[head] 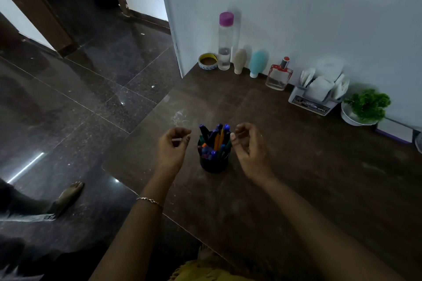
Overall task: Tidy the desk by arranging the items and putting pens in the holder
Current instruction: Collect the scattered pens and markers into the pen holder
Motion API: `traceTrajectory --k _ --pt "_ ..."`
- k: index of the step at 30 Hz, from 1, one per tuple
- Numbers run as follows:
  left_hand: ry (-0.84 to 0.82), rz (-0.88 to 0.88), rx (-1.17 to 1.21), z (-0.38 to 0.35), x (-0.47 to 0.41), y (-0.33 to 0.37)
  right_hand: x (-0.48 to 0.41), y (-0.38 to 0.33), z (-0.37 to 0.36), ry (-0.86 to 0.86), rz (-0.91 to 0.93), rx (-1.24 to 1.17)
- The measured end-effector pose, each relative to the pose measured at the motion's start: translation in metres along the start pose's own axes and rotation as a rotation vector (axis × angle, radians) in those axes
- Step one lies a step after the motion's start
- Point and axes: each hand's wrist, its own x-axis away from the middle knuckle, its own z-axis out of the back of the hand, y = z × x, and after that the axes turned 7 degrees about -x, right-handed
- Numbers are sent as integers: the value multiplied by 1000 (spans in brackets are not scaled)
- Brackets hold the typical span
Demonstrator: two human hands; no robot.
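Black holder (214, 163) stands on the desk (296, 166) between both hands, packed with pens (217, 138). None lie loose, so that step looks finished. Right hand (247, 146) is empty, its fingers (239, 131) loosely curled. Left hand (173, 146) is curled, perhaps round something pale; I cannot tell.

L hand (173, 148), R hand (249, 146) apart – fingers loosely curled, forearms outstretched

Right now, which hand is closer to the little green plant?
Right. The plant sits back and right of the right hand; the left hand is farther, beyond the pen holder.
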Motion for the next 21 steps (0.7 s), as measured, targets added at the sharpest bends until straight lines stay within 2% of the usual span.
traceTrajectory --k 2,5,7,9,13,21 --pt "-61 31 -12 0 2 -9 4 5 -3 -46 -97 -100" --pt "-251 76 -51 -3 5 -18 10 11 -9 -96 -227 -206" --pt "-406 69 -64 -8 8 -22 12 13 -11 -138 -301 -199" --pt "-485 42 -89 -17 11 -24 13 13 -12 -207 -355 -143" --pt "-427 41 -81 -34 8 -27 8 12 -10 -352 -389 -103" --pt "-384 -11 -107 -56 -18 -15 -27 30 10 -365 -359 -86"
